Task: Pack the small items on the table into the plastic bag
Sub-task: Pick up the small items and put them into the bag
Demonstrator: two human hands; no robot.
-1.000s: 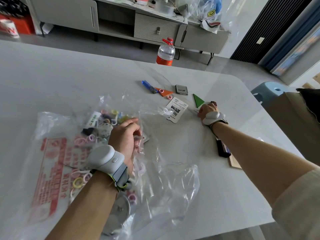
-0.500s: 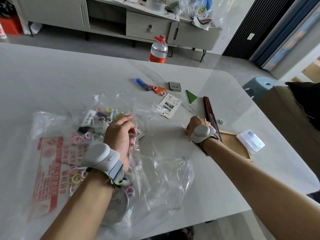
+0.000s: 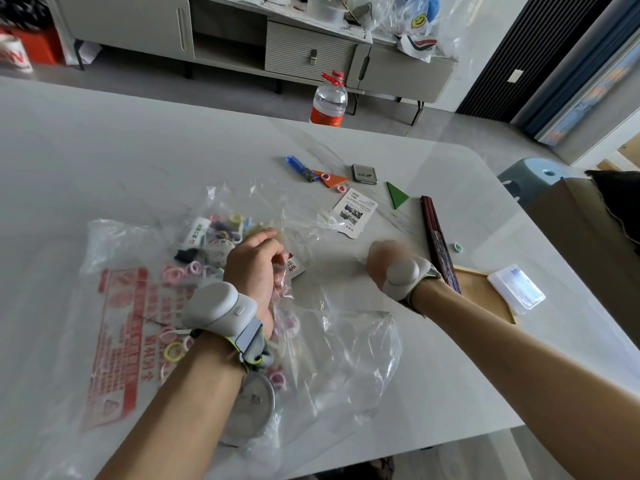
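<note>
A person's left hand [image 3: 254,268], a grey tracker strapped at the wrist, pinches a fold of the clear plastic bag [image 3: 346,355] near its mouth, fingers curled into the film. The right hand [image 3: 382,261], at its three o'clock, is low over the table and motion-blurred, so whether it is closed on anything cannot be told. The bag lies crumpled under the left forearm, with coloured hair rings [image 3: 180,271] and a round grey disc [image 3: 251,407] showing through it. The likely trouble is the slack mouth: if the pinch slips or the film is lifted too steeply, the rings could slide out and roll. A hasty sweep by the right hand could likewise flick the mint ring [image 3: 458,247], at its two o'clock, toward the side edge. Unpacked, from eleven to two o'clock of the right hand, lie a blue lighter [image 3: 299,168], an orange triangle [image 3: 330,180], a dark case [image 3: 363,173], a printed card [image 3: 356,211], a green triangle [image 3: 397,195] and a dark red folded fan [image 3: 438,237]. The pale, glossy table [image 3: 104,150] looks smooth enough to let small pieces skate. Beyond its far edge, at twelve o'clock, rise a water bottle [image 3: 328,100] and a grey cabinet [image 3: 311,53]. A blue stool [image 3: 533,174] sits at two o'clock.
</note>
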